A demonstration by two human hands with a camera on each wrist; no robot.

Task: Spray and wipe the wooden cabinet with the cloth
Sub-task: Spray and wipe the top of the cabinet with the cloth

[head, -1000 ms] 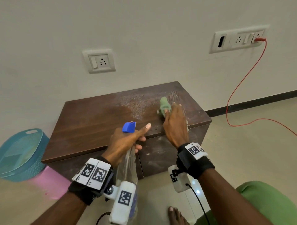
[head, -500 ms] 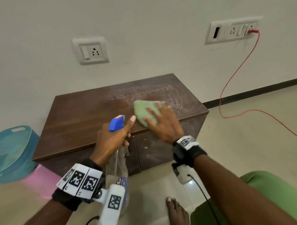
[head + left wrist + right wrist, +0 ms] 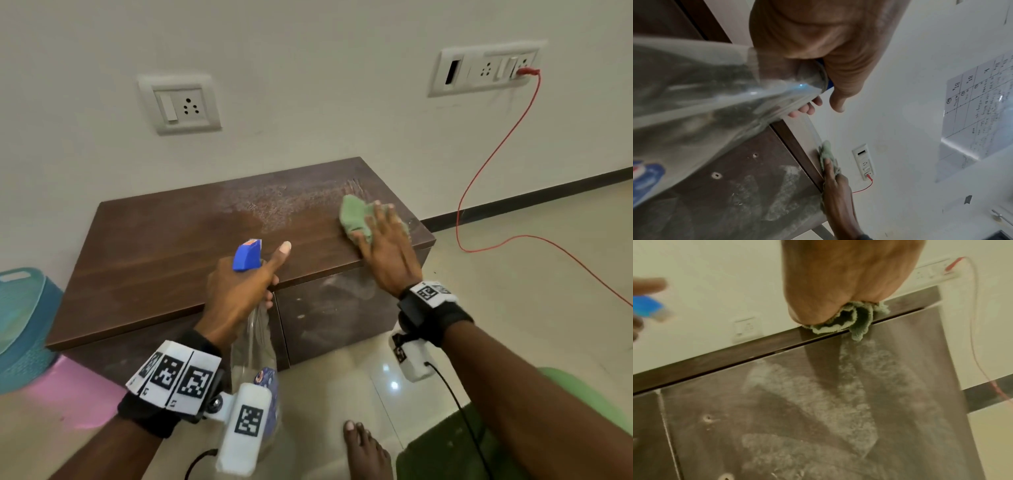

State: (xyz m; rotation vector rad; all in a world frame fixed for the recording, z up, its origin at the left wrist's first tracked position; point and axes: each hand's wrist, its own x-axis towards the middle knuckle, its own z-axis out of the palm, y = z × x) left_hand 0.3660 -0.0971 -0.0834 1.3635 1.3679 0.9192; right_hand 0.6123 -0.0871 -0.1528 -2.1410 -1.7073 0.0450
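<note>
Right hand flat on green cloth, fingers straight, pressing it onto cabinet top near the 2 o'clock corner of the slab. Cloth bunched under palm; in right wrist view a fold hangs over the front edge. Grip here released, a flat press rather than a clench.

Left hand clenched round neck of spray bottle, thumb stuck out toward 1 o'clock, blue nozzle aimed at the cabinet top. Bottle held off the cabinet, just in front of its front edge near 6 o'clock. Clear body, little liquid discernible.

Progress, judged from surfaces:
- Spray done on top: speckled wet patch from 12 to 1 o'clock, mostly unwiped.
- Smear lines beyond the cloth near 1 o'clock suggest wiping begun there.
- Left half of top, 8 to 10 o'clock, looks dry; sprayed or not, cannot tell.
- Cabinet front door carries pale streaky residue, clear in both wrist views; looks unfinished.

Estimate: early to middle. Left to do: clear the speckled patch, cover the left half, then the front.

Nearby: teal basket on floor at 9 o'clock; red cable from wall socket at 2 o'clock.
</note>
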